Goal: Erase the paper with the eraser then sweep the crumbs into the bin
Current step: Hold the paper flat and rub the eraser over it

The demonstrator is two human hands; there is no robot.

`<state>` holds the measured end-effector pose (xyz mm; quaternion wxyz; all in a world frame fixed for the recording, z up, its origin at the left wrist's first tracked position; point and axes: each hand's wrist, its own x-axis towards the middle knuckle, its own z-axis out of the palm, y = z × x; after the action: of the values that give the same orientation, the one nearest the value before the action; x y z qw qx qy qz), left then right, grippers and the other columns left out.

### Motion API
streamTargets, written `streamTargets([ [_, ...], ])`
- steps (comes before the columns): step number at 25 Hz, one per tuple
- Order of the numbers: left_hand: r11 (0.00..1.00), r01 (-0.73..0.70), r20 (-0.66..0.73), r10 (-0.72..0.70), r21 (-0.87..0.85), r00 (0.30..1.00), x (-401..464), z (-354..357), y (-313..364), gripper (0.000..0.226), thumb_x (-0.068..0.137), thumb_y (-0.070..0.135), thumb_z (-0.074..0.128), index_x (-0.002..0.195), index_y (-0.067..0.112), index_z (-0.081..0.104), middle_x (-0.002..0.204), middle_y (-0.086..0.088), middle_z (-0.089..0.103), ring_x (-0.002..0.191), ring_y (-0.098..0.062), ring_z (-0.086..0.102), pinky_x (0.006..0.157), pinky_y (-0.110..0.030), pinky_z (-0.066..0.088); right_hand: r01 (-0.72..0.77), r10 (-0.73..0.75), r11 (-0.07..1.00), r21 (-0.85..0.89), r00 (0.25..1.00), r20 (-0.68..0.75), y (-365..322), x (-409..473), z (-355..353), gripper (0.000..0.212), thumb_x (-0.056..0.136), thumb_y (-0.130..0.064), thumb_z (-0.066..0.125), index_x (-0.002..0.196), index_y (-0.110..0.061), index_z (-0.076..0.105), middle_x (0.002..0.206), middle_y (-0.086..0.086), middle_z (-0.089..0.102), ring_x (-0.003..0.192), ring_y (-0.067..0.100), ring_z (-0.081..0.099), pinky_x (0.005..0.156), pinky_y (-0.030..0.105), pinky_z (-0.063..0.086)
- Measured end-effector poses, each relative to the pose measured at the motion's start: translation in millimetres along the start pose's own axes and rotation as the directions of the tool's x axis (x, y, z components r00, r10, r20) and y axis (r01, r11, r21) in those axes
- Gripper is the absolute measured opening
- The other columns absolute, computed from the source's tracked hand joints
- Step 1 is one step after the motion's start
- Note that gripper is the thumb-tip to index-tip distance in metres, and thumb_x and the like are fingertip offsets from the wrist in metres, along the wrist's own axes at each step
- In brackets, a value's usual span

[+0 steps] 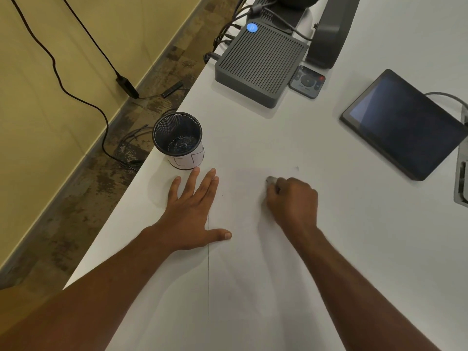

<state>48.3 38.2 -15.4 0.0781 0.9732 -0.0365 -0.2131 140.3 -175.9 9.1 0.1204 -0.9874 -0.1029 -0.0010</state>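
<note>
**Erasing under way, crumbs not yet swept**

Head view: the white sheet of paper (253, 262) lies flat on the white table (354, 224), its left edge showing as a thin dark line. The left hand (195, 214) is spread flat, fingers straight, pressing that edge down. The right hand (291, 201) is curled round a small grey eraser (271, 179), whose tip rests on the paper. Only faint marks show on the sheet, so I judge the rubbing is well along; sweeping is still to do. No crumbs can be made out.

The black wire-mesh cup bin with a white paper band (178, 140) stands upright just beyond the left fingertips, holding dark scraps at its bottom.
</note>
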Motion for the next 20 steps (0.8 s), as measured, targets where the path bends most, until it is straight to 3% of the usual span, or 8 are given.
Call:
streamTargets([
  [4,1.000,-0.006,-0.022,0.006,-0.010,1.000,-0.2,1.6,-0.1,0.122,0.070,0.098,0.021,0.153,0.021,-0.025,0.159,0.004,-0.036,0.145,-0.025,-0.036,0.118,-0.061,-0.008,0.240,-0.245,0.967,0.088,0.968,0.049,-21.5,-36.7,7.3,0.037,0.088,-0.027,0.062,0.055,-0.014,0.055,0.052,0.004,0.053,0.044,0.028,0.052,0.048,0.023,0.025],
  [8,1.000,0.000,-0.010,0.000,0.013,1.000,0.3,2.1,-1.0,0.123,0.069,0.099,0.019,0.152,0.021,-0.028,0.159,0.003,-0.037,0.145,-0.025,-0.037,0.118,-0.061,-0.009,-0.026,0.026,1.000,0.003,1.000,-0.011,3.0,2.3,-2.2,0.042,0.093,-0.030,0.054,0.054,-0.015,0.049,0.052,0.005,0.049,0.051,0.033,0.056,0.051,0.028,0.029],
  [10,1.000,-0.001,-0.023,0.001,0.004,1.000,0.1,2.6,-0.6,0.122,0.069,0.100,0.017,0.152,0.021,-0.026,0.160,0.003,-0.036,0.145,-0.025,-0.037,0.118,-0.061,-0.008,0.112,-0.118,0.991,0.076,0.990,0.079,-22.7,-21.3,0.8,0.039,0.091,-0.027,0.058,0.054,-0.014,0.052,0.051,0.005,0.051,0.044,0.029,0.051,0.050,0.025,0.023],
  [12,1.000,-0.003,-0.030,0.002,-0.003,1.000,-0.5,2.0,-0.1,0.122,0.068,0.100,0.014,0.153,0.021,-0.024,0.160,0.003,-0.035,0.145,-0.025,-0.036,0.118,-0.061,-0.008,0.290,-0.297,0.950,0.115,0.954,0.045,-33.8,-41.9,10.8,0.036,0.088,-0.024,0.062,0.054,-0.016,0.053,0.052,0.003,0.052,0.041,0.025,0.045,0.048,0.023,0.022],
  [14,1.000,-0.002,-0.028,0.002,0.007,1.000,0.4,3.0,-1.1,0.122,0.069,0.100,0.016,0.153,0.021,-0.025,0.160,0.003,-0.035,0.146,-0.025,-0.035,0.118,-0.061,-0.009,0.170,-0.173,0.984,0.048,0.983,0.062,-11.0,-12.8,7.4,0.038,0.090,-0.028,0.060,0.055,-0.014,0.055,0.052,0.004,0.053,0.046,0.030,0.053,0.047,0.026,0.027],
  [16,1.000,-0.005,-0.031,0.005,0.001,1.000,0.6,3.3,-1.5,0.123,0.069,0.100,0.019,0.153,0.021,-0.024,0.161,0.003,-0.034,0.146,-0.026,-0.033,0.118,-0.061,-0.009,-0.004,0.004,1.000,-0.009,0.999,-0.049,8.2,13.5,0.1,0.042,0.092,-0.028,0.056,0.053,-0.015,0.051,0.050,0.004,0.048,0.048,0.032,0.056,0.048,0.027,0.028],
  [18,1.000,-0.006,-0.039,0.006,-0.010,0.999,0.2,3.2,-1.1,0.123,0.069,0.100,0.017,0.155,0.020,-0.020,0.162,0.002,-0.031,0.147,-0.026,-0.033,0.118,-0.061,-0.008,0.038,-0.039,0.999,0.025,0.998,0.044,-3.3,5.7,-2.6,0.041,0.091,-0.027,0.058,0.053,-0.014,0.052,0.050,0.005,0.049,0.046,0.032,0.054,0.049,0.025,0.025],
  [20,1.000,-0.005,-0.038,0.005,-0.012,0.999,-0.2,3.0,-0.9,0.124,0.067,0.101,0.013,0.155,0.020,-0.018,0.162,0.002,-0.030,0.147,-0.026,-0.033,0.118,-0.061,-0.008,0.207,-0.209,0.976,0.067,0.977,0.036,-17.6,-13.0,7.9,0.037,0.089,-0.026,0.061,0.054,-0.014,0.054,0.052,0.005,0.052,0.045,0.030,0.053,0.049,0.024,0.024],
])
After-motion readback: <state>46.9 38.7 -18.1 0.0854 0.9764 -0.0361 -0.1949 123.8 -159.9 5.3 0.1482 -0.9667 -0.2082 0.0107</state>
